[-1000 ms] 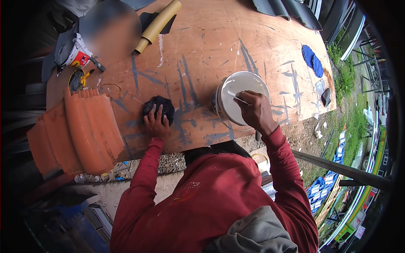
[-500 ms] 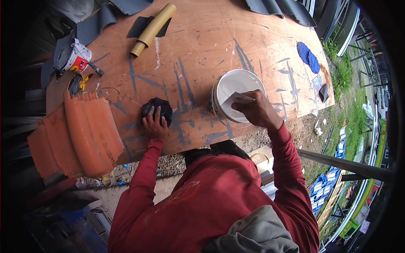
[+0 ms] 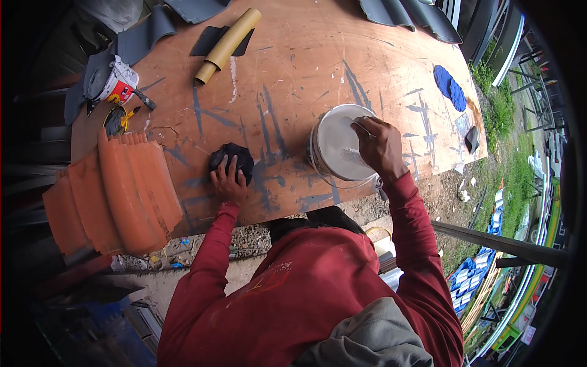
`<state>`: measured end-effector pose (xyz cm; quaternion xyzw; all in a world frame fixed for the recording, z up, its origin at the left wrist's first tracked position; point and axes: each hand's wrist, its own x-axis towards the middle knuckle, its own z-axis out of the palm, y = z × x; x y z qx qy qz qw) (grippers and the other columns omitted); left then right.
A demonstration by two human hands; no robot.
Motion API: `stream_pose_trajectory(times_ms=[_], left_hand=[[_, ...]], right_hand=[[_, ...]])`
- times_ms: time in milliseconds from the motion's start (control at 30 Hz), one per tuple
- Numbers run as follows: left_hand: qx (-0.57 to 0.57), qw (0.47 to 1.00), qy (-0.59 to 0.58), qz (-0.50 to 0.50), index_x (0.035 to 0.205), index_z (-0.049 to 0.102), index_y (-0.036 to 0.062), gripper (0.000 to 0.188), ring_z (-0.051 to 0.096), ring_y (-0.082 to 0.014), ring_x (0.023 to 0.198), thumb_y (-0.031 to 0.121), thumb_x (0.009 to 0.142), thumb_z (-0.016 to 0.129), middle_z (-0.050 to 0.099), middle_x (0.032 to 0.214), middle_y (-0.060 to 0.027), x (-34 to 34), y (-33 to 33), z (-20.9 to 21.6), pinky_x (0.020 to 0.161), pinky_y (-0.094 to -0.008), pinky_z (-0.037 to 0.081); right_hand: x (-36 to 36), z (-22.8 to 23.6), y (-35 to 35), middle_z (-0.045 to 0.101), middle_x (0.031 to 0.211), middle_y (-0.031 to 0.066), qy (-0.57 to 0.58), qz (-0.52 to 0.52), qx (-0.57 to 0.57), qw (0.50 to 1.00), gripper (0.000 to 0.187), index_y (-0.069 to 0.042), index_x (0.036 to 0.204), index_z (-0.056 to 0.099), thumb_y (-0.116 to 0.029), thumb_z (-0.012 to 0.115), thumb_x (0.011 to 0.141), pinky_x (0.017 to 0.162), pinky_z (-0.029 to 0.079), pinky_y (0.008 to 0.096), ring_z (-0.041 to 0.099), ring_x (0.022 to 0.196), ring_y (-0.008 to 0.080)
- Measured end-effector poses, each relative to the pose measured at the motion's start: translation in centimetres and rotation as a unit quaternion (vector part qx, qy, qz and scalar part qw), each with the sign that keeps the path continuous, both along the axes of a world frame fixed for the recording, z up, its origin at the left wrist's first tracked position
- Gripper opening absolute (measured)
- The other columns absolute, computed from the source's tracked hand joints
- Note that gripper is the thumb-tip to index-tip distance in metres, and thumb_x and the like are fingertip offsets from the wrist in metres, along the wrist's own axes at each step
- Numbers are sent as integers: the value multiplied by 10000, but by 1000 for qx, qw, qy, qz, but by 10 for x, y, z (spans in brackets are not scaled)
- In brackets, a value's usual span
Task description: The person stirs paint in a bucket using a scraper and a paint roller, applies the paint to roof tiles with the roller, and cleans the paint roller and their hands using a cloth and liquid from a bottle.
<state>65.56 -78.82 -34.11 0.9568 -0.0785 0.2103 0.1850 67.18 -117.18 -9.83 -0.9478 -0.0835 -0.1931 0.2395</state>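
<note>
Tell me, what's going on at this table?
Someone in a red top is working at a wooden table marked with grey streaks. Their right hand is over the mouth of a white bucket with pale material inside; its fingers are bent, but what they hold is hard to make out. Their left hand rests on a dark crumpled bundle, with orange tiles further left.

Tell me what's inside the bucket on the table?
A pale grey-white surface shows inside the bucket. The right hand covers part of the opening; anything beneath that surface is hidden.
</note>
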Motion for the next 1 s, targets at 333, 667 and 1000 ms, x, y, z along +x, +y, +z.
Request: stream_pose_trajectory(times_ms=[333, 667, 1000], left_hand=[[-9, 1000, -4, -3, 1423, 668, 204, 458, 558, -396, 1126, 248, 972, 605, 579, 1485, -108, 2, -1, 0, 1019, -494, 465], [0, 1000, -3, -9, 1418, 669, 198, 464, 554, -394, 1120, 236, 958, 623, 578, 1479, -106, 2, 1, -2, 1021, -491, 461], [3, 1000, 0, -15, 1427, 663, 190, 469, 557, -393, 1150, 234, 963, 613, 580, 1474, -125, 3, 0, 0, 1015, -490, 456]], right_hand=[[-9, -5, 8, 711, 855, 183, 38, 27, 51, 998, 51, -33, 893, 731, -84, 725, 897, 641, 533, 484, 691, 774, 425], [-16, 11, 14, 683, 797, 199, 157, 177, 113, 965, 61, -10, 865, 731, -68, 737, 884, 645, 511, 468, 664, 742, 427], [-14, 47, -1, 712, 841, 276, 307, 94, 112, 940, 204, 27, 1007, 778, -119, 787, 866, 708, 550, 459, 708, 758, 430]])
